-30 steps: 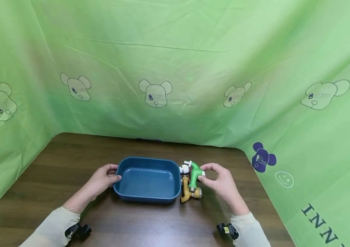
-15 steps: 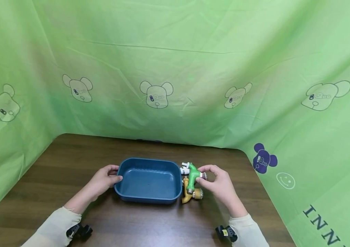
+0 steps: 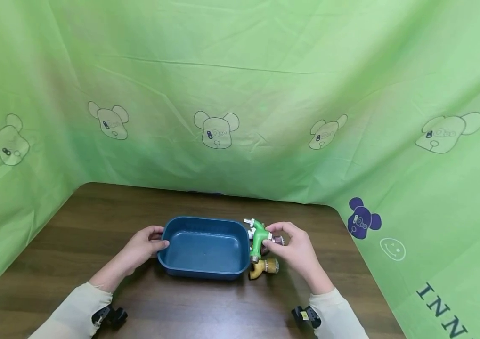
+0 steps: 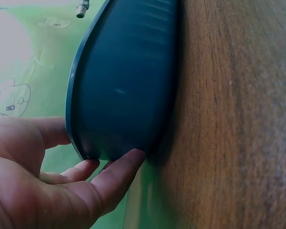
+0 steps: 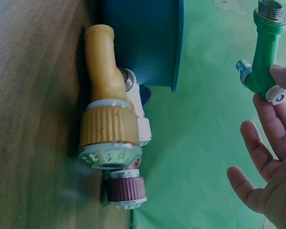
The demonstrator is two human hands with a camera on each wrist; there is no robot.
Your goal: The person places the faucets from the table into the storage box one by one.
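Two hands share the work. In the head view, lower centre, our left hand (image 3: 140,247) grips the rim of the blue tray (image 3: 204,270), which holds nothing yet; our right hand (image 3: 295,249) pinches the green tap (image 3: 258,239) lifted just right of it, while the yellow tap (image 3: 261,268) lies on the worktop (image 3: 95,221). Left wrist view: fingers (image 4: 115,177) curl under the tray wall. Right wrist view: a maroon-capped fitting (image 5: 126,190) lies beside the yellow tap, touching the tray.
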